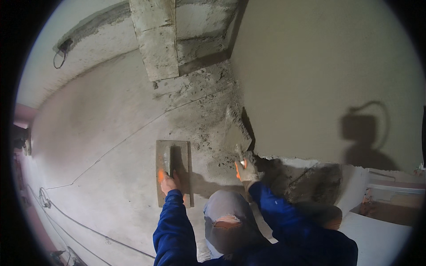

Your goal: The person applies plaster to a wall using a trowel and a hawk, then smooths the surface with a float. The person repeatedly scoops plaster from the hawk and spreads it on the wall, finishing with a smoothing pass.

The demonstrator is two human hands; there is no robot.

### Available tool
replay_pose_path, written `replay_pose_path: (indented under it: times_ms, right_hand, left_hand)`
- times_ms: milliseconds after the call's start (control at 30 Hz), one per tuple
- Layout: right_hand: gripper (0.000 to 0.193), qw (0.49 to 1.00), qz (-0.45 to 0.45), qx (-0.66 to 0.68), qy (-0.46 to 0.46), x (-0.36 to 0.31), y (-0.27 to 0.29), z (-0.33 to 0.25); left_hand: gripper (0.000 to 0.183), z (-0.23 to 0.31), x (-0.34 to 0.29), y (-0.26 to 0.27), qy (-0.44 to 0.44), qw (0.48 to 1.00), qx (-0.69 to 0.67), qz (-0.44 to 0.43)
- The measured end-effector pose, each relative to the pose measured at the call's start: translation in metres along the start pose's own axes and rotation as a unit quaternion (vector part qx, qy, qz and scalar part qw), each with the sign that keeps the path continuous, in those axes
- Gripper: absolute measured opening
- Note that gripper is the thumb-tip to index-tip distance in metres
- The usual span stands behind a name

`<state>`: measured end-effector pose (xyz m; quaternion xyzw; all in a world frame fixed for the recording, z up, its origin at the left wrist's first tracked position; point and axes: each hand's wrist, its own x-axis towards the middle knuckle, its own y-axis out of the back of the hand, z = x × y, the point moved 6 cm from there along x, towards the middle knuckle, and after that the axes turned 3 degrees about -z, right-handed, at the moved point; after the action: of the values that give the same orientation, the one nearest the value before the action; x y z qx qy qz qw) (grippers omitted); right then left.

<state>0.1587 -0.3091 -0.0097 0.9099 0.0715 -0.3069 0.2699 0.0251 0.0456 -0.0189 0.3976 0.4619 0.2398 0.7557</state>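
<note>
My left hand (168, 182) is closed around the handle of a rectangular plastering float (183, 155), whose board lies on or just above the pale floor. In my right hand (247, 170), which wears a grey and orange glove, is a trowel (236, 133). Its mortar-coated blade points away from me, close to the foot of the plastered wall (310, 80). Crumbs of grey mortar (202, 128) are scattered left of the blade. Between my arms shows a knee in torn grey trousers (228, 201).
A mortar-stained plank (155, 40) stands at the far side. Cables (102, 238) run along the lower left. A thin dark line (115, 147) crosses the floor. Dark, rough material (310, 181) lies beneath the plaster's ragged lower edge. A wire loop (59, 58) sticks out at the upper left.
</note>
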Motion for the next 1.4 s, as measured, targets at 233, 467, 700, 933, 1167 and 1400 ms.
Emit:
replay_pose_path:
  times_ms: [233, 467, 700, 933, 1167, 1400]
  right_hand:
    - [0.041, 0.945, -0.09, -0.313, -0.008, -0.087, 0.082, -0.02]
    - [0.045, 0.912, -0.139, -0.382, 0.045, -0.108, 0.126, 0.024]
    - [0.05, 0.821, -0.231, -0.48, 0.207, -0.121, 0.222, 0.052]
    - [0.052, 0.789, -0.238, -0.538, 0.178, -0.158, 0.372, 0.098]
    - [0.04, 0.988, -0.143, -0.031, -0.044, -0.233, 0.52, 0.247]
    - [0.056, 0.705, -0.347, 0.612, -0.09, -0.315, 0.556, 0.429]
  left_hand:
    - [0.052, -0.001, 0.002, -0.001, -0.035, 0.999, 0.017, 0.033]
    - [0.047, -0.003, 0.0, -0.001, -0.02, 0.998, -0.001, 0.053]
    - [0.042, -0.007, -0.008, 0.005, -0.062, 0.996, -0.022, 0.062]
    - [0.041, -0.013, -0.114, 0.076, -0.118, 0.98, -0.028, 0.16]
    - [0.037, -0.022, -0.204, 0.111, -0.08, 0.976, -0.087, 0.184]
    - [0.03, -0.004, -0.25, 0.122, -0.095, 0.969, -0.005, 0.229]
